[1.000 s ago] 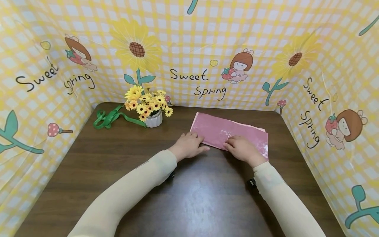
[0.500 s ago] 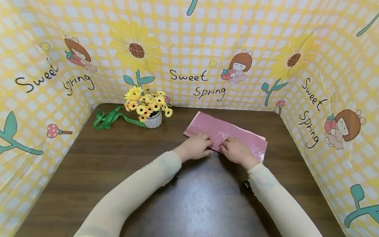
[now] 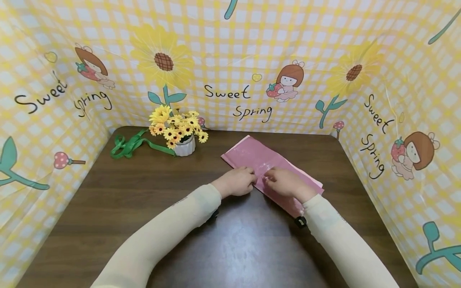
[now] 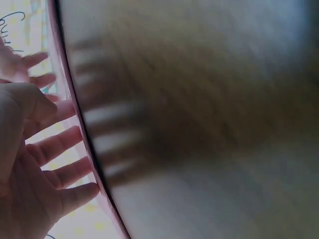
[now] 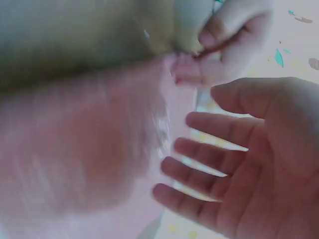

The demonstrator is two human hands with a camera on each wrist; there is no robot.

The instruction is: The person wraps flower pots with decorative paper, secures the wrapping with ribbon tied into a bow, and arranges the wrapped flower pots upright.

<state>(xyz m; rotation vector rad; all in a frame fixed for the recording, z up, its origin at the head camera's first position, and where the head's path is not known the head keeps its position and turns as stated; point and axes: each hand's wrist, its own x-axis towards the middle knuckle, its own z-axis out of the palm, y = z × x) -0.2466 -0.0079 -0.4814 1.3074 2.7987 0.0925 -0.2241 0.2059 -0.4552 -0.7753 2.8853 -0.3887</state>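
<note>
Head: pink paper (image 3: 264, 157) lies on the brown table (image 3: 234, 248), left hand (image 3: 237, 181) at its near edge, right hand (image 3: 284, 182) over it; left wrist: left fingers (image 4: 70, 172) loosely extended, touching that edge; right wrist: right fingers (image 5: 212, 154) relaxed, nearly straight.

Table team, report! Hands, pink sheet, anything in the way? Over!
Left hand at near edge of pink sheet; right hand over sheet. Sheet slantwise on table. Flowerpot, green ribbon off left, apart from sheet. Over.
</note>
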